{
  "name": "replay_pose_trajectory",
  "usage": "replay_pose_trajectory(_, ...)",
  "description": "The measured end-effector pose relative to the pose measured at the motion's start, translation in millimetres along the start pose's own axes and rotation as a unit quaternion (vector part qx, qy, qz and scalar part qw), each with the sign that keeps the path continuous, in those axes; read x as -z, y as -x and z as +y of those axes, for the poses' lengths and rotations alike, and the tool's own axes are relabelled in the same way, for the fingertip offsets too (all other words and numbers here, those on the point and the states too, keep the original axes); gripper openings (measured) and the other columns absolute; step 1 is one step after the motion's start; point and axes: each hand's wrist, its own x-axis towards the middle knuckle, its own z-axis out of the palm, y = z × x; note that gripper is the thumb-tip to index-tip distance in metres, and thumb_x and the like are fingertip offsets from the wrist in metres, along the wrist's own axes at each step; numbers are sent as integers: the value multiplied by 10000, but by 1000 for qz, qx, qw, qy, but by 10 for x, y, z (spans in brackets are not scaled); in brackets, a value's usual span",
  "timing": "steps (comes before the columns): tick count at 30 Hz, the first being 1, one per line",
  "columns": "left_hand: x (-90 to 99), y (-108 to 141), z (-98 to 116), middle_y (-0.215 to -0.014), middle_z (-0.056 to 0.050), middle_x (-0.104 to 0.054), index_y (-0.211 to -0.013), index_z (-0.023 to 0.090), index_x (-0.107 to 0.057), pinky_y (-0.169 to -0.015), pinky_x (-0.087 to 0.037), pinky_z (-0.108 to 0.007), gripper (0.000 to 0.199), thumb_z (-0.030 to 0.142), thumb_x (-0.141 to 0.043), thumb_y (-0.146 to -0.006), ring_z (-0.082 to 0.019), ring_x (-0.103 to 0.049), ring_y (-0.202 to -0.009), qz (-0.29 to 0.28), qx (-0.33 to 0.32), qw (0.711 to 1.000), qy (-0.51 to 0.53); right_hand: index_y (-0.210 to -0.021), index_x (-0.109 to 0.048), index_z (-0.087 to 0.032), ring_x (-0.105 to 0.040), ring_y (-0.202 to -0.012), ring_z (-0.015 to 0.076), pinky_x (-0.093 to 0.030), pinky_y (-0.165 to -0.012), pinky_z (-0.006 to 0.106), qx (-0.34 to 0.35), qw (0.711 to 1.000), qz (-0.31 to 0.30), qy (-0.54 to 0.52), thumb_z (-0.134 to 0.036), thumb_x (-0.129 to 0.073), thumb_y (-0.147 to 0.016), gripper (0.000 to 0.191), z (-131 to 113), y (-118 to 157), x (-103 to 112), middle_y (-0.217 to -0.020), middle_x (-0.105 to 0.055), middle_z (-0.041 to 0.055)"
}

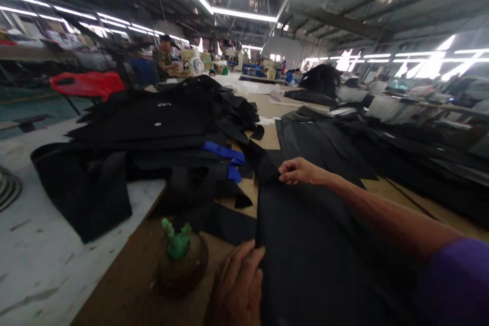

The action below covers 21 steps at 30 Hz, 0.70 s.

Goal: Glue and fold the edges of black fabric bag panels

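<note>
A long piece of black fabric (pixel 305 249) lies on the brown table in front of me. My right hand (pixel 297 171) is over its far end, with thumb and fingers pinched at the edge of a smaller black fabric piece (pixel 269 167). Lower down, my left hand (pixel 240 282) lies flat, palm down, its fingertips at the long piece's left edge. Left of that hand stands a round, brownish, blurred object (pixel 183 270) with a green, knobbly top (pixel 178 244). I cannot make out its kind.
Stacked black fabric panels (pixel 153 117) with straps rise at left, a blue strip (pixel 223 152) among them. More black pieces (pixel 324 147) spread along the right. A white surface (pixel 34 265) adjoins the table. A person (pixel 164 58) sits beyond, near a red bag-like object (pixel 89 84).
</note>
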Motion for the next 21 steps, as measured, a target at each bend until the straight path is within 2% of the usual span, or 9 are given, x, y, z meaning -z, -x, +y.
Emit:
replay_pose_trajectory(1, 1, -5, -6, -1208, -47, -602, -1173, 253, -569, -931, -480, -330, 333, 218, -346, -927, -170, -556, -1117, -4, -12, 1000, 18, -938, -589, -132, -588, -685, 114, -509, -620, 282, 11, 1000, -14, 0, -285, -578, -875, 166, 17, 121, -64, -844, -610, 6)
replay_pose_trajectory(4, 58, -15, 52, -1220, -21, -593, -1181, 262, -547, -938, -475, -293, 334, 220, -326, -934, -136, -544, -1133, 18, 45, 997, 57, -859, -599, -130, -591, -712, 125, -499, -672, 307, 50, 998, -36, 6, -256, -599, -853, 125, 37, 469, -258, -803, -614, -3)
replay_pose_trajectory(7, 132, -13, 152, -1214, 5, -595, -1168, 272, -549, -962, -450, -287, 317, 246, -330, -940, -122, -535, -1138, 38, 101, 990, 95, -871, -609, -143, -594, -727, 128, -480, -685, 289, 81, 996, -32, 21, -165, -586, -819, 62, 21, 759, -409, -791, -622, -4)
replay_pose_trajectory(10, 170, 1, 195, -1198, 33, -599, -1147, 300, -564, -976, -421, -283, 300, 263, -352, -938, -120, -527, -1136, 40, 128, 982, 131, -890, -625, -168, -590, -719, 121, -457, -660, 249, 102, 993, -16, 55, -122, -551, -782, 139, -21, 985, -516, -818, -619, 3)
replay_pose_trajectory(18, 195, 26, 161, -1113, 35, -630, -1088, 296, -602, -940, -423, -291, 270, 268, -381, -936, -139, -570, -1049, 52, 140, 968, 201, -881, -631, -205, -563, -751, 133, -431, -695, 263, 150, 974, -3, 171, -192, -537, -823, 111, -74, 1300, -725, -866, -579, 21)
replay_pose_trajectory(21, 221, 13, 174, -1078, 35, -642, -1057, 284, -618, -917, -429, -274, 252, 263, -401, -929, -135, -579, -1021, 47, 141, 966, 210, -899, -621, -213, -571, -745, 129, -445, -685, 255, 143, 971, 6, 192, -213, -538, -840, 102, -88, 1387, -771, -874, -585, 17)
